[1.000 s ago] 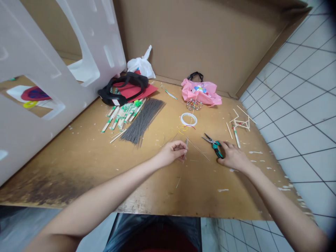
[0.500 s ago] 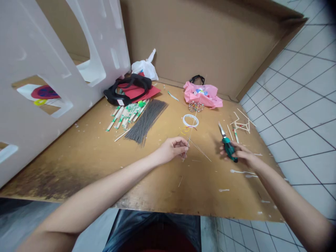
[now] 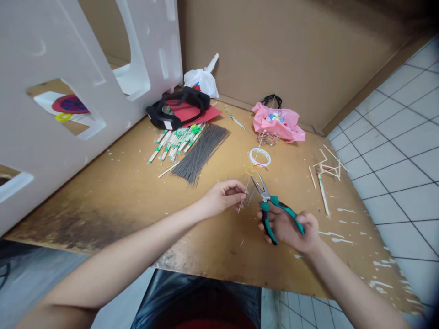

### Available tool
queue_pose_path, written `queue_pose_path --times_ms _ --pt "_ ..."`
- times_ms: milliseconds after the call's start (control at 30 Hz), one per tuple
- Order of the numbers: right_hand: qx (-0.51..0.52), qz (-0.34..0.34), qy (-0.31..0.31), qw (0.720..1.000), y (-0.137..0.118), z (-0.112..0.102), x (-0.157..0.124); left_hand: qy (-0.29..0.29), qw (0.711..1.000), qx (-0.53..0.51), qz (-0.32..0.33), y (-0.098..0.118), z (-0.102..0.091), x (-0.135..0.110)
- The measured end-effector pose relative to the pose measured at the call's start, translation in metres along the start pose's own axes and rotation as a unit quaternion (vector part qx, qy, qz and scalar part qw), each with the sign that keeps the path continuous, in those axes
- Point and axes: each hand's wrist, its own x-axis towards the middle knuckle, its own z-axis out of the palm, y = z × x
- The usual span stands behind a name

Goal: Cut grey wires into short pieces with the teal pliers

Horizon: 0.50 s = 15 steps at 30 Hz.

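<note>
Pliers (image 3: 270, 205) now aloft in right hand (image 3: 291, 228), nose away-left toward thin stick (image 3: 247, 185).

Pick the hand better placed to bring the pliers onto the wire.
Right, most likely. The right hand holds the pliers, whose nose points at the wire from close beside it. The left hand is occupied pinching that wire.

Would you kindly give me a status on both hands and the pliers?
Left hand pinching thin straight wire. Right hand gripping green-handled needle-nose pliers, jaws open beside the wire. White tape roll lies just beyond.
</note>
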Motion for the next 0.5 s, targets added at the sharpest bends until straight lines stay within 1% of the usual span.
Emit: queue_pose_path --times_ms 67,133,233,300,367,500 --pt "-0.015 0.019 -0.026 0.999 0.004 0.003 0.005 0.001 1.0 -0.007 0.001 0.004 -0.001 -0.001" --pt "-0.05 0.044 -0.028 0.997 0.005 0.004 0.007 0.002 1.0 -0.009 0.002 0.007 -0.002 -0.002" --pt "-0.135 0.057 0.017 0.989 0.003 0.001 0.006 -0.002 1.0 -0.016 0.001 0.01 -0.003 -0.003" --pt "-0.211 0.054 0.057 0.974 -0.002 -0.003 0.003 -0.008 1.0 -0.022 -0.002 0.011 -0.003 -0.004" --pt "-0.281 0.058 0.088 0.954 -0.01 -0.007 -0.001 -0.022 0.999 -0.026 -0.014 0.012 -0.003 -0.005" --pt "-0.367 0.07 0.106 0.922 -0.032 -0.009 -0.006 -0.053 0.997 -0.019 -0.05 0.011 -0.003 -0.004"
